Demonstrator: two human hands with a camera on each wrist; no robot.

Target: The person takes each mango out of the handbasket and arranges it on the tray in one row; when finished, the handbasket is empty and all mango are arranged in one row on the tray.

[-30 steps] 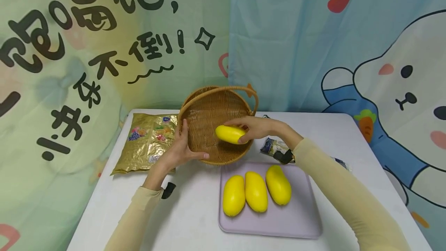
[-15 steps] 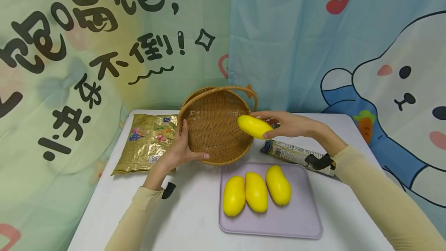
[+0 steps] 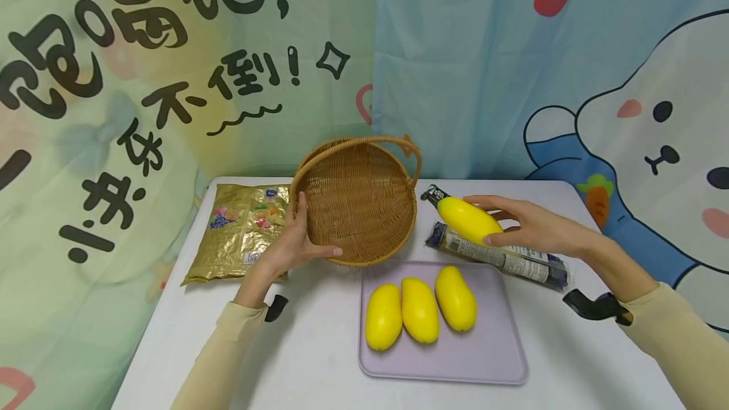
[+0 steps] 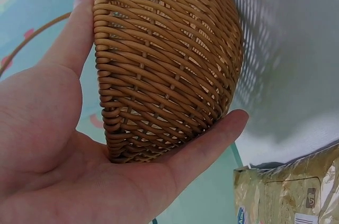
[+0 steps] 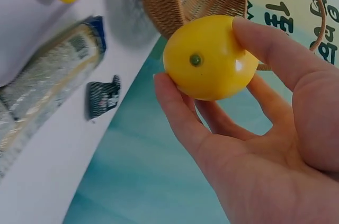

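Observation:
Tipped so that its hollow faces the viewer, a brown wicker basket (image 3: 359,207) stands at the back of the table, with nothing visible inside. My left hand (image 3: 292,242) holds its left side, thumb and fingers spread along the rim and outer weave (image 4: 164,70). To the basket's right, my right hand (image 3: 538,225) grips a yellow mango (image 3: 469,220) between thumb and fingers, above the table; its stem dot shows in the right wrist view. A mauve tray (image 3: 473,362) in front bears a left mango (image 3: 383,317), a middle mango (image 3: 420,310) and a right mango (image 3: 455,299).
A gold snack bag (image 3: 239,233) lies left of the basket. Long dark-ended packets (image 3: 512,264) lie behind the tray, partly under the raised mango and hand. Printed curtains (image 3: 455,81) hang behind the table's back edge.
My right hand has carried the mango out of the basket and off to the right, over the packets. My left hand and the basket stay in place.

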